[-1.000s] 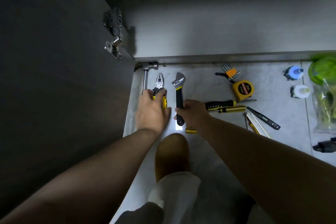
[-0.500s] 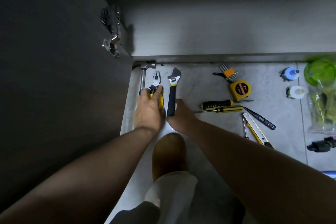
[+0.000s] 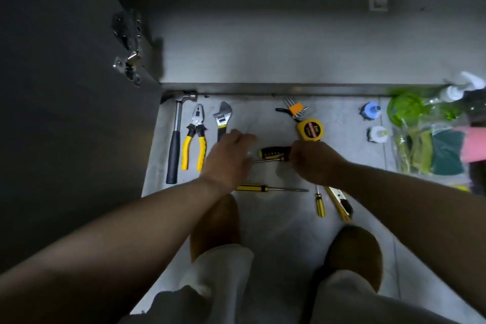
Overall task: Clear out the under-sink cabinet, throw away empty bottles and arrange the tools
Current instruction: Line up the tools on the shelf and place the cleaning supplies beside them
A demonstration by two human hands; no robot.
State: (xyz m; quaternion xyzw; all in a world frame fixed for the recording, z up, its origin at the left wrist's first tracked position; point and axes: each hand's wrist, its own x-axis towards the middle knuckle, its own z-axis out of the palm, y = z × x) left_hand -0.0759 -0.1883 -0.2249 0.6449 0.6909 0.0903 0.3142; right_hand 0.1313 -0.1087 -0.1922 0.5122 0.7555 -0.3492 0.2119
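The right hand (image 3: 314, 162) has its grip closed on the black-and-yellow screwdriver (image 3: 274, 152), just below the tape measure (image 3: 310, 129). The left hand (image 3: 228, 158) hovers left of it, blurred, fingers apparently loose and holding nothing. Left of the tape measure lie wrench (image 3: 222, 118), pliers (image 3: 195, 137) and hammer (image 3: 175, 139) side by side on the floor (image 3: 263, 123). Below it: a second screwdriver (image 3: 268, 188).

1 head-worn wide-angle view looks steeply down, close over both hands, onto the floor (image 3: 276, 231) before the open cabinet (image 3: 263, 47).
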